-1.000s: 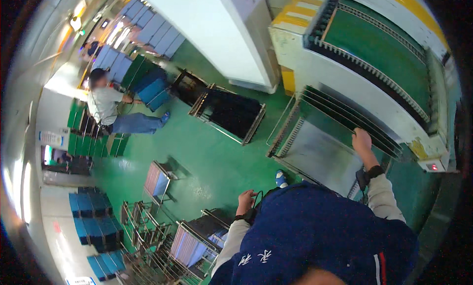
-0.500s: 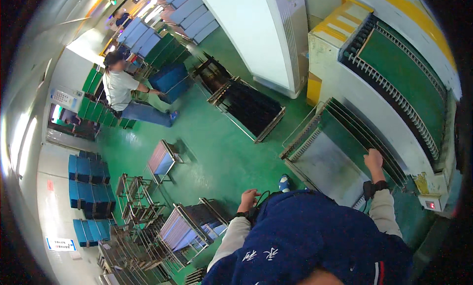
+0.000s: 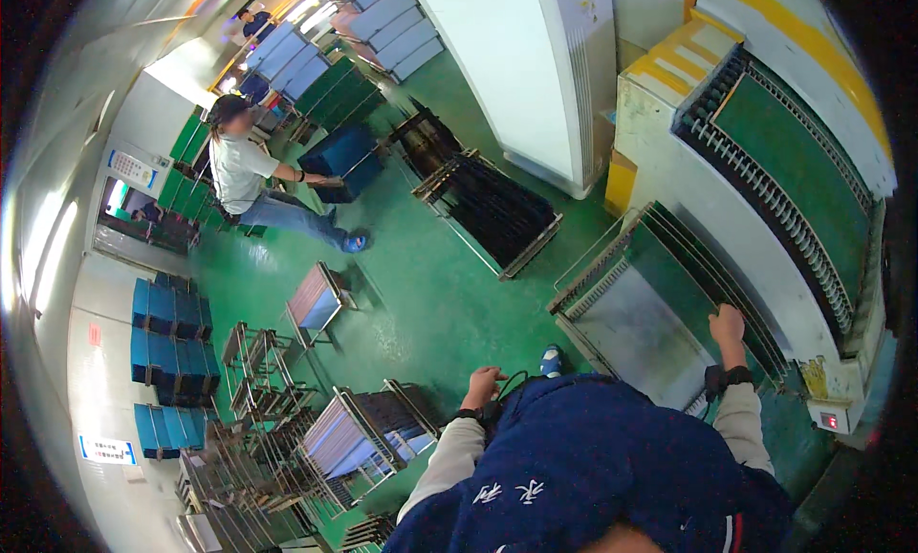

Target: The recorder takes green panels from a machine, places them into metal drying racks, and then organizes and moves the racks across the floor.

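My right hand [image 3: 727,324] is closed at the edge of a thin green panel [image 3: 674,256], one of several upright in a metal rack [image 3: 598,290] at my right. A pale grey sheet [image 3: 639,333] lies along the rack's near side. At my waist, my left hand [image 3: 484,387] has its fingers curled together beside a dark cord [image 3: 514,378]; whatever may be between them is hidden. Black bands circle both wrists.
A roller conveyor machine [image 3: 765,209] curves along the right, beyond the rack. Ahead stands a rack of dark panels [image 3: 492,213]. More racks [image 3: 359,438] stand at the left. Farther off, a person [image 3: 244,165] grips a blue stack [image 3: 341,161].
The view has shifted slightly, so the room sits a little differently. The far person has stepped slightly to the right beside the blue stack. My hands keep nearly the same places.
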Tool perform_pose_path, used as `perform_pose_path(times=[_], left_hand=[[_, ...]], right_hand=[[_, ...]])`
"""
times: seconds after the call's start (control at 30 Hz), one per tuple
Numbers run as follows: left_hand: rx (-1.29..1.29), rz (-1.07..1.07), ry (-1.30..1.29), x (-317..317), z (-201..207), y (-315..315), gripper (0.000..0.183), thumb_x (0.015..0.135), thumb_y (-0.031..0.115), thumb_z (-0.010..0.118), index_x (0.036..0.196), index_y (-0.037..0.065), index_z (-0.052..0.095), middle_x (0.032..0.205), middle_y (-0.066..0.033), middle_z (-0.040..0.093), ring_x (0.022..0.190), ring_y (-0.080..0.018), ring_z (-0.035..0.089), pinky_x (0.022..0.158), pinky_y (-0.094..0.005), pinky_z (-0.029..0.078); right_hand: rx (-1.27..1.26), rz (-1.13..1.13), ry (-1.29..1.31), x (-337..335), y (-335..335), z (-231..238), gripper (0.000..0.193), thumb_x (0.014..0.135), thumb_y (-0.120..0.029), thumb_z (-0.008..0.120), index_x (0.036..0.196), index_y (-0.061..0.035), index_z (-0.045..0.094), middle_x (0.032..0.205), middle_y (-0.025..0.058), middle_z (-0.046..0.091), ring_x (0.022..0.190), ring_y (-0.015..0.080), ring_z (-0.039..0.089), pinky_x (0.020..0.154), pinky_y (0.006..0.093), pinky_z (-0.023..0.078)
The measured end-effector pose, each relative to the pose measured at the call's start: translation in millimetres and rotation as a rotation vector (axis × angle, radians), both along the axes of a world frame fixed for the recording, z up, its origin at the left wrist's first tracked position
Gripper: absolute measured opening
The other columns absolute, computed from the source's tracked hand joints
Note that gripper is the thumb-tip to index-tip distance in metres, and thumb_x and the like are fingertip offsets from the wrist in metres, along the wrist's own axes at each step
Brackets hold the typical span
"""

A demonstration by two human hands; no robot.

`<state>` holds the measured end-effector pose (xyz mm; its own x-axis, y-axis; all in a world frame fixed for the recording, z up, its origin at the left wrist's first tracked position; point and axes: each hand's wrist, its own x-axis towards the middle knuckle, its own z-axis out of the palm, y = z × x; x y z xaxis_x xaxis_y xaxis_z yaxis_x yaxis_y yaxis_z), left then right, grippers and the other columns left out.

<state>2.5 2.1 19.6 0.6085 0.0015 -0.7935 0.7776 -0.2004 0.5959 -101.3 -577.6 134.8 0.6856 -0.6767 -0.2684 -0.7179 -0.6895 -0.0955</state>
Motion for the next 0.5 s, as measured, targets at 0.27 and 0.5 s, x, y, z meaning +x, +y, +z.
perform_pose_path(times=[0.27, 0.5], left_hand=[[-0.020, 0.009, 0.018, -1, 3, 3, 0.032, 0.087, 0.020, 0.053, 0.113, 0.000, 0.059, 0.089, -0.0110, 0.069, 0.044, -0.0132, 0.047, 0.038, -0.0304, 0.039], [0.020, 0.014, 0.009, -5, 13, -3, 0.033, 0.085, 0.020, 0.056, 0.110, 0.000, 0.060, 0.087, -0.0106, 0.069, 0.044, -0.0122, 0.047, 0.039, -0.0292, 0.038]], right_hand=[[0.013, -0.074, 0.019, 0, 4, 1, 0.045, 0.078, -0.026, 0.068, 0.117, -0.0046, 0.059, 0.115, 0.0177, 0.060, 0.107, 0.0322, 0.058, 0.089, 0.0430, 0.047], [0.033, -0.069, 0.088, 5, 11, 14, 0.043, 0.081, -0.024, 0.065, 0.118, -0.0037, 0.057, 0.115, 0.0181, 0.060, 0.107, 0.0332, 0.057, 0.088, 0.0430, 0.047]])
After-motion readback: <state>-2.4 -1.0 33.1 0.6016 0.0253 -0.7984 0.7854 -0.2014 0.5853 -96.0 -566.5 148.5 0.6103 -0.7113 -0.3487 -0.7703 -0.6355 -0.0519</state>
